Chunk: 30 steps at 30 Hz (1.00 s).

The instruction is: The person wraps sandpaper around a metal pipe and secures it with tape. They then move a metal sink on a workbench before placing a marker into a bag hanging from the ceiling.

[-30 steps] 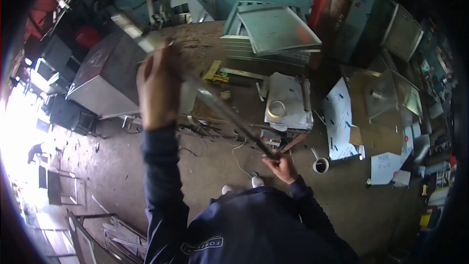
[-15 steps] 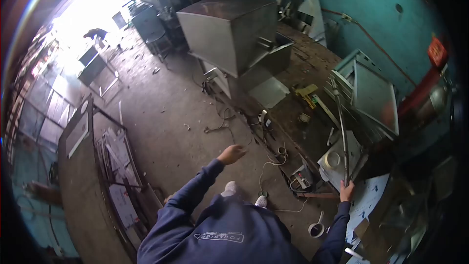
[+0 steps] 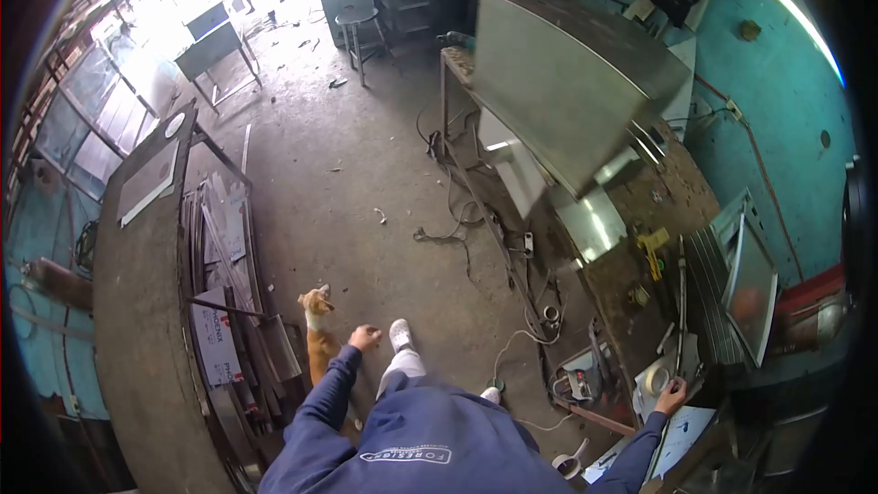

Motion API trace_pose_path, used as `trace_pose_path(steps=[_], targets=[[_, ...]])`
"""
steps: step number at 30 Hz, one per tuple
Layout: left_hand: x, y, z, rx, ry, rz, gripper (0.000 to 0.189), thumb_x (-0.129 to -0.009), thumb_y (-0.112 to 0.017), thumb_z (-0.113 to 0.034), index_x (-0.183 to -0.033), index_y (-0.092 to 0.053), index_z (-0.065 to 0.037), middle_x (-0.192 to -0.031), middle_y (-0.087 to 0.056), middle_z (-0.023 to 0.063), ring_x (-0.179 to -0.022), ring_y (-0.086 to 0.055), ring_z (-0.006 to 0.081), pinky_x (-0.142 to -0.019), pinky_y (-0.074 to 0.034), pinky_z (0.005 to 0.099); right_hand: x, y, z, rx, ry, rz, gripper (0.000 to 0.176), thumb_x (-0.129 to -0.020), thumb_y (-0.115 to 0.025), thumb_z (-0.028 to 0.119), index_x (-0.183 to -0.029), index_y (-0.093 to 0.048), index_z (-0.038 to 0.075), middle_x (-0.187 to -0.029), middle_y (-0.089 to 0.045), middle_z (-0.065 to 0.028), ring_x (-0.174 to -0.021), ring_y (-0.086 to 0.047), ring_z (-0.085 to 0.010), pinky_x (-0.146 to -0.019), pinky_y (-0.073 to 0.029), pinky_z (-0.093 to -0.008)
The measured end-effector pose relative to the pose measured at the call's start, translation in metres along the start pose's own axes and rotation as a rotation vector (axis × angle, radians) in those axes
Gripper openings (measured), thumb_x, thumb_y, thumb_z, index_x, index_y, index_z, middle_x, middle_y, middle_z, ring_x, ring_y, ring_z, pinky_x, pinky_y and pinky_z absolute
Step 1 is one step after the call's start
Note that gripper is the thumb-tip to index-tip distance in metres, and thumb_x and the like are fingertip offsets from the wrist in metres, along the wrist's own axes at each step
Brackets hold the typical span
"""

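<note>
Cluttered workbench point(image 3: 624, 267) at right bears a long metal strip point(image 3: 681, 297), its near end grasped by the right hand point(image 3: 672, 395) beside a tape roll point(image 3: 651, 380), while the left hand point(image 3: 366, 338), whose grip I cannot tell, hangs near a dog point(image 3: 317, 334).

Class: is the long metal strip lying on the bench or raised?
Lying: the metal strip runs flat along the workbench, near end at the right hand.

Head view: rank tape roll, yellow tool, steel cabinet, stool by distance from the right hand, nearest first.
From the right hand:
1. Tape roll, beside it on the bench.
2. Yellow tool, further up the bench.
3. Steel cabinet, bench's far end.
4. Stool, far floor, left.
</note>
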<state>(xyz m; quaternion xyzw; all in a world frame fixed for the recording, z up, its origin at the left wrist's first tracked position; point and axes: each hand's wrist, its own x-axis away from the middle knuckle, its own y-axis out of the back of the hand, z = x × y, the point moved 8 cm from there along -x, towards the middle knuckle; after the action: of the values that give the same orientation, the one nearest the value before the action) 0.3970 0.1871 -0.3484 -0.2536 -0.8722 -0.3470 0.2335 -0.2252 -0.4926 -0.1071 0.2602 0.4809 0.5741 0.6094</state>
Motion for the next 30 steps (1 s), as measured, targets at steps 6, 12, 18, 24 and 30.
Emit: trace_pose_path(steps=[6,12,18,24,30], targets=[[-0.022,0.035,0.026,0.308,0.166,0.045,0.034,-0.092,-0.063,-0.024,-0.117,-0.064,-0.001,-0.098,-0.071,0.0117,-0.077,-0.07,0.0205,-0.061,-0.056,0.0345,0.091,-0.113,0.223,-0.403,0.156,0.217,0.02,-0.082,-0.054,-0.001,-0.097,-0.066,0.001,-0.091,-0.066,-0.0094,-0.081,-0.062,-0.0205,-0.075,-0.05,-0.0311],[-0.102,0.126,-0.007,0.303,0.105,-0.045,0.031,-0.089,-0.065,-0.021,-0.112,-0.066,0.0,-0.09,-0.073,0.0113,-0.071,-0.07,0.0162,-0.062,-0.057,0.0305,0.197,-0.216,0.432,-0.433,0.367,0.528,0.022,-0.078,-0.062,-0.001,-0.098,-0.071,0.005,-0.088,-0.065,-0.0075,-0.08,-0.061,-0.0179,-0.074,-0.051,-0.031],[-0.269,0.23,-0.145,0.231,-0.285,-0.153,0.03,-0.09,-0.065,-0.021,-0.111,-0.065,0.001,-0.087,-0.073,0.013,-0.074,-0.071,0.0174,-0.067,-0.056,0.0297,0.222,-0.287,0.608,-0.617,0.299,0.74,0.018,-0.083,-0.063,0.002,-0.1,-0.069,0.004,-0.094,-0.065,-0.0086,-0.083,-0.065,-0.0181,-0.074,-0.052,-0.0293],[-0.366,0.318,-0.391,0.066,-0.607,-0.153,0.031,-0.091,-0.065,-0.018,-0.116,-0.062,-0.001,-0.093,-0.072,0.0171,-0.08,-0.072,0.022,-0.07,-0.056,0.0311,0.144,-0.373,0.793,-0.723,0.354,0.541,0.029,-0.083,-0.067,0.004,-0.111,-0.065,0.008,-0.098,-0.062,-0.009,-0.086,-0.062,-0.0221,-0.076,-0.05,-0.0322],[-0.486,0.36,-0.489,-0.274,-0.755,-0.177,0.029,-0.09,-0.065,-0.017,-0.114,-0.062,-0.001,-0.09,-0.071,0.0157,-0.077,-0.071,0.0259,-0.068,-0.056,0.0353,0.022,-0.436,0.914,-0.588,0.298,0.162,0.064,-0.082,-0.072,0.019,-0.138,-0.044,0.011,-0.129,-0.05,-0.0181,-0.122,-0.046,-0.0369,-0.1,-0.041,-0.0477]])
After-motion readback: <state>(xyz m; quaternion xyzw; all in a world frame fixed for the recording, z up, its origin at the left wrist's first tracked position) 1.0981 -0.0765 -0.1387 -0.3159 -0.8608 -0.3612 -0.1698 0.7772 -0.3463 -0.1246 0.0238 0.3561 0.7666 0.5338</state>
